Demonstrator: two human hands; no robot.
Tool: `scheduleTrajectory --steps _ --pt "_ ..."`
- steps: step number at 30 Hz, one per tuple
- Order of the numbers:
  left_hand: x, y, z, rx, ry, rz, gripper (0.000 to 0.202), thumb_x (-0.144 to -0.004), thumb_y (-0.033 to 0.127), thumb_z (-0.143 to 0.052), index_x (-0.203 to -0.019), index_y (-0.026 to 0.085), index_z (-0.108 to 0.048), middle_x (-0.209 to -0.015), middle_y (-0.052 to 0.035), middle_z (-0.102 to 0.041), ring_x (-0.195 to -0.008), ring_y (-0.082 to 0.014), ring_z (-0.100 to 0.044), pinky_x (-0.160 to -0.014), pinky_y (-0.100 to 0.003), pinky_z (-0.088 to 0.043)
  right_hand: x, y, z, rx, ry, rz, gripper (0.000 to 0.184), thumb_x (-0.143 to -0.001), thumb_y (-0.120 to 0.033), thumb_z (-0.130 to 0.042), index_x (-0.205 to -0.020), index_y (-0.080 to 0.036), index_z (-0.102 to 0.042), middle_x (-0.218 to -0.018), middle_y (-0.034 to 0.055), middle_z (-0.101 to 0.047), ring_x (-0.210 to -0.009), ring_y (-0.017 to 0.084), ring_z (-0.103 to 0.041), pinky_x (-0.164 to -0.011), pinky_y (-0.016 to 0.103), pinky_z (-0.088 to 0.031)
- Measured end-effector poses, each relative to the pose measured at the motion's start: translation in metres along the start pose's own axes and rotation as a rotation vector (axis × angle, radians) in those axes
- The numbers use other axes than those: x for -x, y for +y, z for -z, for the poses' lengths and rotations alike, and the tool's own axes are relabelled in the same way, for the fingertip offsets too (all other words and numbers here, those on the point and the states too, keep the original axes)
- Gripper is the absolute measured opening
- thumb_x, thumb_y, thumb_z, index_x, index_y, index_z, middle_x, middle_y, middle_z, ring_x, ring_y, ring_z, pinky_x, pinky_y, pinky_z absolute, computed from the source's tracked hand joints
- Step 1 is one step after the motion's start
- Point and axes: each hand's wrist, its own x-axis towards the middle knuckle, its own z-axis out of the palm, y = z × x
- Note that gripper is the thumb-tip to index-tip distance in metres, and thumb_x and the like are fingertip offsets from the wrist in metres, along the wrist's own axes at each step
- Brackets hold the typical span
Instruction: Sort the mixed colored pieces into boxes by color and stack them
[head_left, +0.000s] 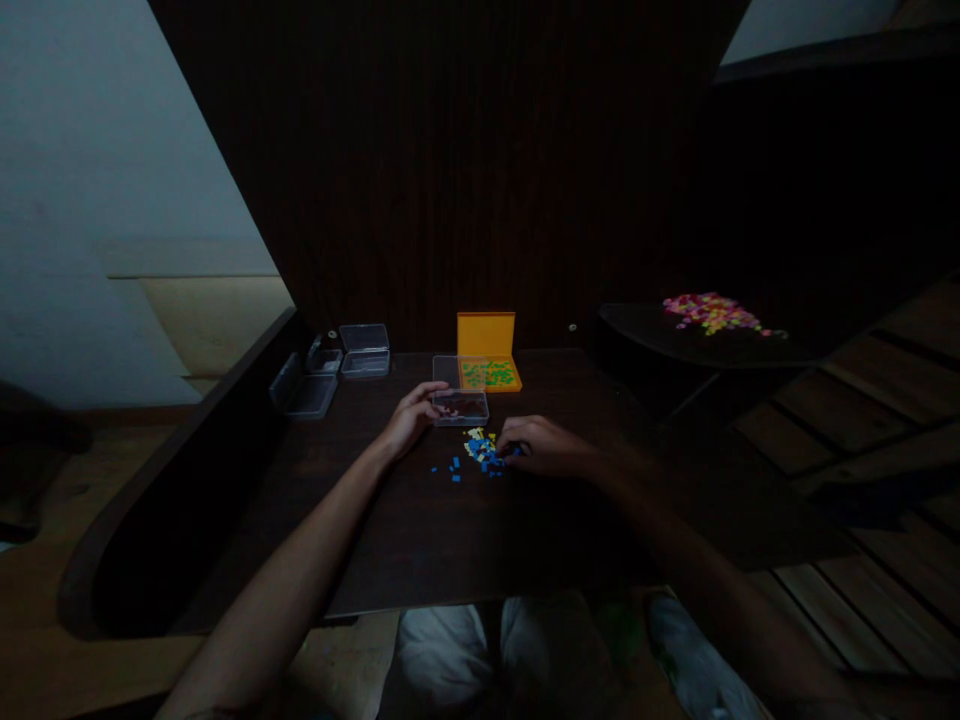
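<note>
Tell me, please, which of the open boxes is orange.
The orange box holding green pieces, behind the clear box at the left hand; the other boxes are transparent.

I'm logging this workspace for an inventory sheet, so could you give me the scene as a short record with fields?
Left hand: the left hand is at the left side of an open clear box
Right hand: the right hand is at the right edge of a pile of blue and yellow pieces; grip unclear
Behind clear box: open orange box with green pieces
Desk's left: more clear boxes, lids raised
Far right: multicoloured pile on a dark surface
Lighting: dim
</note>
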Motion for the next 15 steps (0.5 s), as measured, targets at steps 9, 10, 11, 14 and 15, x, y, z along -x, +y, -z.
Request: scheduleTrajectory --steps 9,10,11,14,15 --pt "-0.0005 -0.0004 0.0000 -0.005 -0.010 0.002 0.050 -0.052 0.008 -0.054 -0.099 0.016 -0.066 -0.102 -0.0051 -0.070 -0.075 -0.0159 -0.062 -0.080 -0.034 -0.050 -0.0081 -0.0079 -0.0007 0.026 -0.028 -0.039 0.010 -0.082 -0.014 -0.065 -0.090 -0.017 -0.070 -0.091 0.0047 -0.068 -0.082 0.017 -0.062 -0.074 0.026 -0.045" --pt "-0.0003 -0.0004 -0.0002 -0.006 -0.011 0.002 0.050 -0.052 0.008 -0.054 -0.100 0.016 -0.066 -0.103 -0.0053 -0.070 -0.075 -0.0158 -0.062 -0.080 -0.034 -0.049 -0.0089 -0.0080 -0.0011 0.032 -0.036 -0.048 0.010 -0.082 -0.015 -0.064 -0.090 -0.018 -0.070 -0.091 0.0050 -0.068 -0.083 0.017 -0.062 -0.075 0.027 -0.045" --pt "-0.0001 -0.0003 -0.0004 -0.007 -0.012 0.004 0.050 -0.052 0.008 -0.054 -0.100 0.016 -0.066 -0.103 -0.0054 -0.070 -0.075 -0.0157 -0.062 -0.080 -0.034 -0.049 -0.0095 -0.0080 -0.0016 0.036 -0.044 -0.055 0.010 -0.083 -0.016 -0.064 -0.091 -0.018 -0.071 -0.091 0.0054 -0.068 -0.084 0.018 -0.062 -0.075 0.027 -0.045" --pt "0.0000 -0.0002 -0.0010 0.000 0.001 0.012 0.049 -0.052 0.008 -0.054 -0.099 0.016 -0.066 -0.102 -0.0050 -0.070 -0.074 -0.0151 -0.062 -0.077 -0.032 -0.049 -0.0104 -0.0078 -0.0041 0.048 -0.054 -0.086 0.009 -0.086 -0.017 -0.063 -0.092 -0.018 -0.070 -0.093 0.0060 -0.067 -0.086 0.018 -0.062 -0.076 0.027 -0.045" --pt "-0.0001 -0.0001 -0.0012 0.003 0.005 0.014 0.049 -0.052 0.008 -0.054 -0.099 0.016 -0.066 -0.101 -0.0048 -0.070 -0.073 -0.0148 -0.062 -0.076 -0.031 -0.049 -0.0103 -0.0076 -0.0053 0.051 -0.054 -0.098 0.009 -0.086 -0.016 -0.062 -0.092 -0.017 -0.069 -0.094 0.0061 -0.067 -0.087 0.018 -0.062 -0.076 0.027 -0.045"
